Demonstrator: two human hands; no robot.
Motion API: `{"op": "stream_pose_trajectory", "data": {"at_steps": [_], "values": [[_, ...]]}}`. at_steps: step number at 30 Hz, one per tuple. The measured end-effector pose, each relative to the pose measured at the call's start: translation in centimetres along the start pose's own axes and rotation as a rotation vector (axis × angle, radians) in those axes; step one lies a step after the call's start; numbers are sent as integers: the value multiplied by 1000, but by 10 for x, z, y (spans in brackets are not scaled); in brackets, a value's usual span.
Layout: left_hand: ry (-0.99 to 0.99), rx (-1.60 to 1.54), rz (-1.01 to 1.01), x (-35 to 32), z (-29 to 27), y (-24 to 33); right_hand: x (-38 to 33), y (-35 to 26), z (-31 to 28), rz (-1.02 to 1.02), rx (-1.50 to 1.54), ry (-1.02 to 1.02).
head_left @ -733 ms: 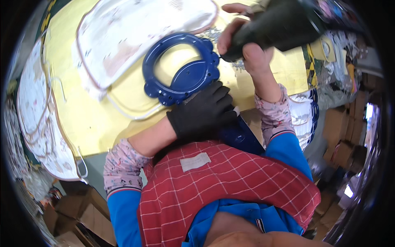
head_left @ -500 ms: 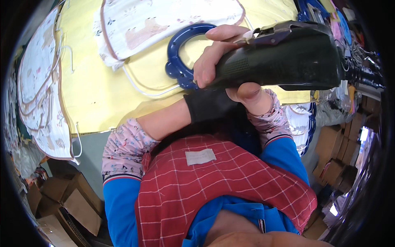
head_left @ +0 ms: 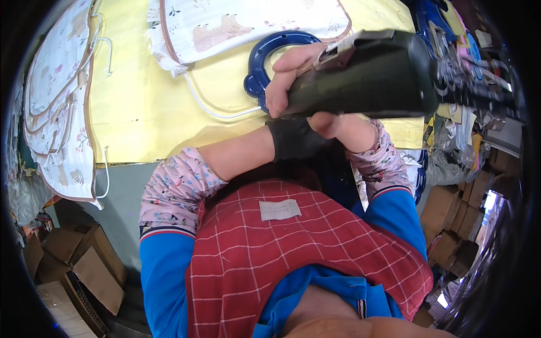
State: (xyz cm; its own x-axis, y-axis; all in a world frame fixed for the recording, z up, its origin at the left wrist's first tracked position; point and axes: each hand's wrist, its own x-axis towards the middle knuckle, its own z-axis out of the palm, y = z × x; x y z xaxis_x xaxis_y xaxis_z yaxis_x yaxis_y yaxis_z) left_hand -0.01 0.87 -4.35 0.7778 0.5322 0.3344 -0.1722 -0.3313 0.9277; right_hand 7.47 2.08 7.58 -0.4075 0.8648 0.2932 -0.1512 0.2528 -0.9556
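My right hand [head_left: 282, 93] is wrapped around a dark green, barrel-shaped hand tool [head_left: 366, 79], its fingers at the tool's left end. A metal lever or clip runs along the tool's top, and a blurred black part trails off its right end. Just below the tool is my left hand [head_left: 296, 139], in a black covering; its fingers are hidden or merge with the other hand. Behind my fingers lies a dark blue curved frame [head_left: 259, 62] with rounded knobs. A white printed cloth piece [head_left: 242, 28] with brown edging and a white cord lies beyond it.
The yellow-covered table [head_left: 135, 112] lies under the work. Several similar printed cloth pieces [head_left: 62, 135] with white cords overlap at its left edge. Cardboard boxes [head_left: 96, 276] stand at lower left, and more boxes [head_left: 439, 208] at right. Cluttered supplies [head_left: 462, 56] fill the far right.
The tool and the hand holding it have shifted left and now look smaller and blurred by motion. The whole view has moved a little, so the cloth and blue frame appear further right.
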Motion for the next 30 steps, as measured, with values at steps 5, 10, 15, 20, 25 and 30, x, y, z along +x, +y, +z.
{"op": "stream_pose_trajectory", "data": {"at_steps": [5, 10, 15, 20, 25, 30], "values": [[-171, 109, 51, -14, -1, -7, -3, 2, -3, -99, 122, 111], [-136, 656, 401, -32, -49, 53, -35, -28, -90, -463, 18, 388], [957, 394, -182, -85, -128, 40, -97, -36, -227, -66, -447, 1320], [492, 394, -299, -88, -240, -30, -138, -11, -269, 5, -447, 1446], [576, -377, -368, -15, -236, 27, -135, -18, -225, -319, -1651, 1370], [667, -27, -98, 3, -218, 82, -108, -5, -194, -138, -952, 1123]]}}
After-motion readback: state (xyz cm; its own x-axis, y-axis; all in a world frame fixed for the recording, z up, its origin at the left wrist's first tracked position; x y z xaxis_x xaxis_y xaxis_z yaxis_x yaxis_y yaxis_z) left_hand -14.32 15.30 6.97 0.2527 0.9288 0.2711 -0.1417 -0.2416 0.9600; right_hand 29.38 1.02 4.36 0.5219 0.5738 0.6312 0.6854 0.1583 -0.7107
